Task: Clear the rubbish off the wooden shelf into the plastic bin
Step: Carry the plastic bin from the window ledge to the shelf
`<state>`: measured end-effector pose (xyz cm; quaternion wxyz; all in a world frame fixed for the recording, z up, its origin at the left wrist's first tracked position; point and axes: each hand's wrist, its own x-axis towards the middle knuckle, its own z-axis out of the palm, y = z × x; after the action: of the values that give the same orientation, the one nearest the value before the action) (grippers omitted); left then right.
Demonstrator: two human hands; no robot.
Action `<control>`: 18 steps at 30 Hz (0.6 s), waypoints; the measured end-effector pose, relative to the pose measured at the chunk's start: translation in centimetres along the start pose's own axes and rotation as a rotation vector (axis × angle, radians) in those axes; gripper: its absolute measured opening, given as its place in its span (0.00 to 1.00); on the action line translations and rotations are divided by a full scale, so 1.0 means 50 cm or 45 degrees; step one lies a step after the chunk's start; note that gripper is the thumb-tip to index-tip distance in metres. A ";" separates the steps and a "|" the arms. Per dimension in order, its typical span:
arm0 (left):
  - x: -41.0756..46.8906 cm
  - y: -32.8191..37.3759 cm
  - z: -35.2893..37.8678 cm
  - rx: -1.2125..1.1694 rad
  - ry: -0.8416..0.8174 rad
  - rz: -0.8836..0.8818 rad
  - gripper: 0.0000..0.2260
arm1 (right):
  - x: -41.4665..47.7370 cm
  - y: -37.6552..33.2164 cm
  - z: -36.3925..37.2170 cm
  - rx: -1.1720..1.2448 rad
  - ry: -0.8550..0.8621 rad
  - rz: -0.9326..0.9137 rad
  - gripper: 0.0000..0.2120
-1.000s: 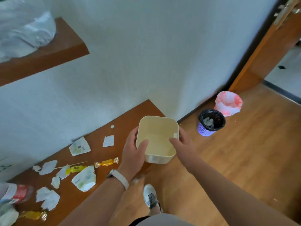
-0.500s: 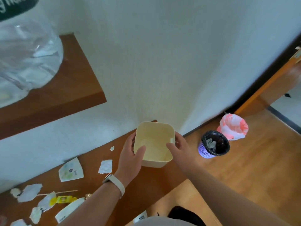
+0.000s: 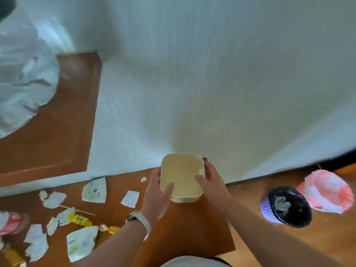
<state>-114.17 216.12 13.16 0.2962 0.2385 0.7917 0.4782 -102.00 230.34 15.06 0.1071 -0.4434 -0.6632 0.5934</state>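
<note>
The smooth brown wooden shelf is spreading low. The square, round-cornered cream plastic bin is being held at its 1 o'clock corner, the left hand and right hand gripping opposite sides, thumbs curling inside. Torn paper rubbish is lying at 9 o'clock.

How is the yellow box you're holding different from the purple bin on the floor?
The cream bin is squarish with rounded corners; the purple bin is round. The cream bin looks empty; the purple bin has a black liner and crumpled grey rubbish inside. The left hand and right hand hold the cream bin at the wooden shelf end; the purple bin stands on the floor. Both are open on top.
</note>
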 end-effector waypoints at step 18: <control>0.022 0.014 0.077 0.136 0.192 -0.100 0.22 | 0.107 0.049 -0.062 -0.183 -0.295 -0.131 0.26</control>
<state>-112.19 219.52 12.12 0.2410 0.1860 0.8447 0.4402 -101.95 236.07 11.68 0.0280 -0.3437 -0.7339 0.5853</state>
